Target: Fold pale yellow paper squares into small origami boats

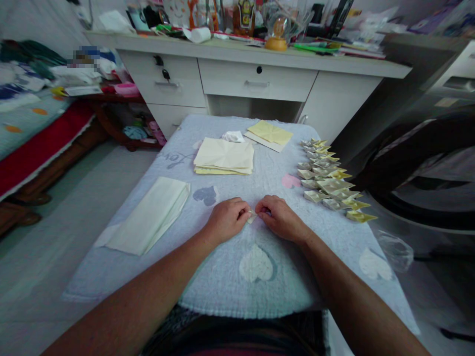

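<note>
A small folded paper piece (251,217) is pinched between the closed fingers of the left hand (230,216) and those of the right hand (276,213), low over the tabletop (297,291). By being held from both sides, so slight a piece is probably kept steady; its exact shape is mostly hidden.

To the right of the fingers, boat-shaped paper pieces (326,183) are set in close, slanting rows, likely so that they are not knocked or crushed. Their tips are sharp, their faces dull silver-grey and yellow. Beyond the fingers, slightly left, a squared stack of cream paper (224,154) is placed, seemingly within easy reach; its top sheet is marked by creases. Farther off, beside a crumpled white tissue (233,136), creased yellow paper (270,132) is laid flat. Left of the fingers, a long pale paper bundle (150,215) is seen. Soft, heart-patterned cloth is spread beneath everything.
</note>
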{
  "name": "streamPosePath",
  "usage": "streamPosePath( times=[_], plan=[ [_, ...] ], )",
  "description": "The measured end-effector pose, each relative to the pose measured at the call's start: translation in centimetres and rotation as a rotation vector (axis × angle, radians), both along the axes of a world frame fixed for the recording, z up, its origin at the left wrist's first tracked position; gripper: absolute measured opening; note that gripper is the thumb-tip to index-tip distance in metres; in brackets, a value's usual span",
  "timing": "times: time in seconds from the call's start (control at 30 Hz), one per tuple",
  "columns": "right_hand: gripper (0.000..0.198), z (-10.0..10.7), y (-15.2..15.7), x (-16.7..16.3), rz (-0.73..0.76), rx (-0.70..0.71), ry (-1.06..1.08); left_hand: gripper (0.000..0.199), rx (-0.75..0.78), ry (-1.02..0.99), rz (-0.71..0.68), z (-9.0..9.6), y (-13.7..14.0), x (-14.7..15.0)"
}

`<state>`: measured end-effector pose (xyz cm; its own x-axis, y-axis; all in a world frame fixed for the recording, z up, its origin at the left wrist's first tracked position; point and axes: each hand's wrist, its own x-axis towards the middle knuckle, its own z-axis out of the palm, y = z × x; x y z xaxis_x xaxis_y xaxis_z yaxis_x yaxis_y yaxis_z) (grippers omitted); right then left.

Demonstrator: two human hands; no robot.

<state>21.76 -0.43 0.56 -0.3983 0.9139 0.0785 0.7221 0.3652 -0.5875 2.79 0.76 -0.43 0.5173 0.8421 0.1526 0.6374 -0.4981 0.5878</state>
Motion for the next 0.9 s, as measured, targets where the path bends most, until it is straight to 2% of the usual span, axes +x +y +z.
streamPosePath(
  times=[0.17, 0.37, 0.6, 0.9],
  plan=[
    [0.021, -0.2, 0.0, 0.0, -0.045, 0.054, 0.134, 0.012, 0.002, -0.001, 0.009, -0.2, 0.0, 0.0],
    [0.001, -0.1, -0.1, -0.7, -0.005, 0.034, 0.020, 0.015, 0.008, -0.001, -0.004, -0.2, 0.0, -0.1],
    [0.006, -0.3, 0.1, -0.7, -0.008, -0.014, 0.003, 0.017, -0.044, -0.025, -0.074, 0.5, -0.1, -0.6],
    [0.011, 0.1, 0.0, -1.2, -0.024, 0.002, -0.097, 0.011, -0.073, -0.006, 0.001, 1.0, -0.2, -1.6]
  ],
)
